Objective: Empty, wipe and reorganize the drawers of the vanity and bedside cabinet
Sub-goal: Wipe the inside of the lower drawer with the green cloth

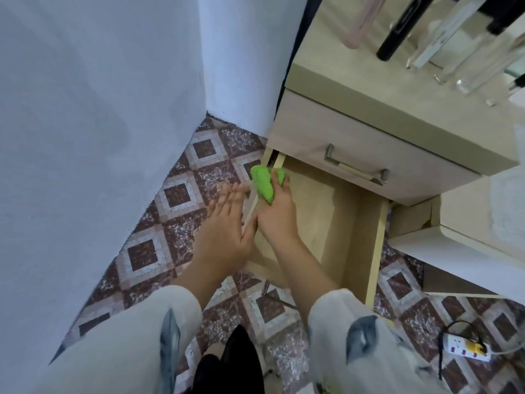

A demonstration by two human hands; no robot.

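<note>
The lower drawer (pixel 349 223) of the light wood cabinet is pulled out and looks bare inside. My right hand (pixel 277 214) grips a green cloth (pixel 262 183) and presses it on the drawer's left side wall near the back corner. My left hand (pixel 224 226) lies with straight fingers against the outside of that same wall, thumb near the right hand. The upper drawer (pixel 355 155), with a metal handle (pixel 356 169), is closed.
A blue-white wall (pixel 99 137) stands close on the left. The patterned tile floor (pixel 184 194) shows between wall and cabinet. Several bottles and tubes (pixel 443 44) stand on the cabinet top. A power strip (pixel 466 349) lies on the floor at lower right. A white piece of furniture (pixel 454 245) is at right.
</note>
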